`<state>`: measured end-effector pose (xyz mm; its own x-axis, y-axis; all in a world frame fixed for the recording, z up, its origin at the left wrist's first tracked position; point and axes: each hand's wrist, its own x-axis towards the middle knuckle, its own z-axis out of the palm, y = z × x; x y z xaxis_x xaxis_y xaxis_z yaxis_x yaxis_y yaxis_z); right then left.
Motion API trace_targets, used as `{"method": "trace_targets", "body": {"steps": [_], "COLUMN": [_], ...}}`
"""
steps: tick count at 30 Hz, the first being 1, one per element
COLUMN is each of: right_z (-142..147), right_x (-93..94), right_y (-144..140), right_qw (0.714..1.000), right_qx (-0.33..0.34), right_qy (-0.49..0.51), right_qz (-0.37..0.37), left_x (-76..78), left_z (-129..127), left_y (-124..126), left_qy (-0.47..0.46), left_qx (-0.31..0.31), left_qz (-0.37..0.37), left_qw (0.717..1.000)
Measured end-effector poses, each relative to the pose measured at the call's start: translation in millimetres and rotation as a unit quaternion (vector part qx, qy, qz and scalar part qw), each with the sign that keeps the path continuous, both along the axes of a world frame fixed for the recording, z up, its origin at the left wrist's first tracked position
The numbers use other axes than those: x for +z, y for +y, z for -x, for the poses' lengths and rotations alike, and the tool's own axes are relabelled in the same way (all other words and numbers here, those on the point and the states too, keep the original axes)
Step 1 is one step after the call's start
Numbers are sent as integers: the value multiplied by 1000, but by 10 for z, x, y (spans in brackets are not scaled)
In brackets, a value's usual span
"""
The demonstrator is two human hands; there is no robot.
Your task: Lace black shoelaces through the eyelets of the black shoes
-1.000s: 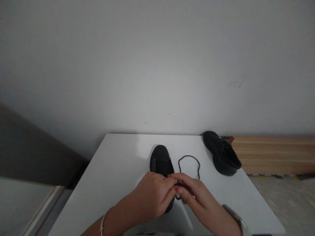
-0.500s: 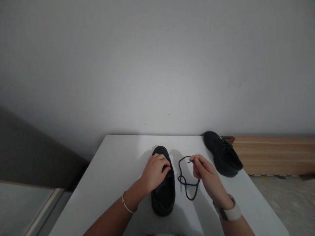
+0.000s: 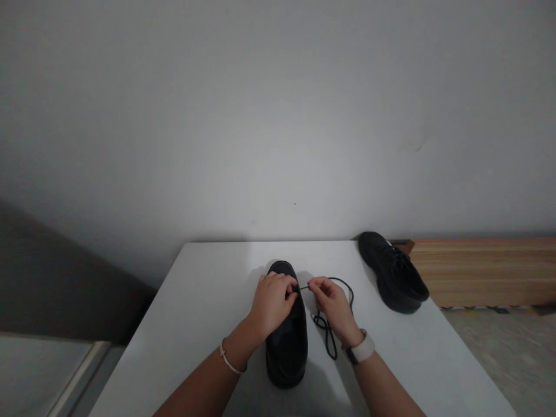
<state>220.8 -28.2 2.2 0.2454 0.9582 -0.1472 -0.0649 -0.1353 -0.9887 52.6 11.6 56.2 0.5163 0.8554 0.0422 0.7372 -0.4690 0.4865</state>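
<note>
Left of the left grip (image 3: 273, 302) the surface (image 3: 204, 301) lies bare to its edge. Right of the right grip (image 3: 332, 306) a looped lace (image 3: 328, 333) lies close; a second shoe (image 3: 393, 271) blocks the far right corner.

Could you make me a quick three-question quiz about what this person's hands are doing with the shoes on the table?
1. True or false: the left hand rests on the near shoe.
2. What does the right hand pinch?
A. a black lace
B. a white sock
C. a brush
3. Fill in: the second shoe lies at the table's far ____ corner, touched by neither hand.

Key
1. True; it sits on the shoe's upper, near the toe end.
2. A; the lace end is held close to the left fingers, the rest looped on the table beside the shoe.
3. right
</note>
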Motion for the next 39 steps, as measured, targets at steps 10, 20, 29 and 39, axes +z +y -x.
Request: {"method": "trace_targets", "body": {"steps": [10,20,29,39], "right_z": [131,74,158,557], "right_x": [-73,-97,386,531], "right_y": [24,12,-4,116], "right_qw": [999,994,984,980], "right_qx": [25,25,44,114], "right_qy": [-22,-86,-128,-95], "right_qz": [-21,-60,-120,-129], "left_x": [17,19,613,396], "left_z": [-39,-9,598,592], "left_y": [55,45,-3,-97], "left_qy": [37,35,-66,-244], "left_qx": [-10,16,78,91], "left_qz": [-13,-54,-111,-1], "left_qw": [999,998,988,966]}}
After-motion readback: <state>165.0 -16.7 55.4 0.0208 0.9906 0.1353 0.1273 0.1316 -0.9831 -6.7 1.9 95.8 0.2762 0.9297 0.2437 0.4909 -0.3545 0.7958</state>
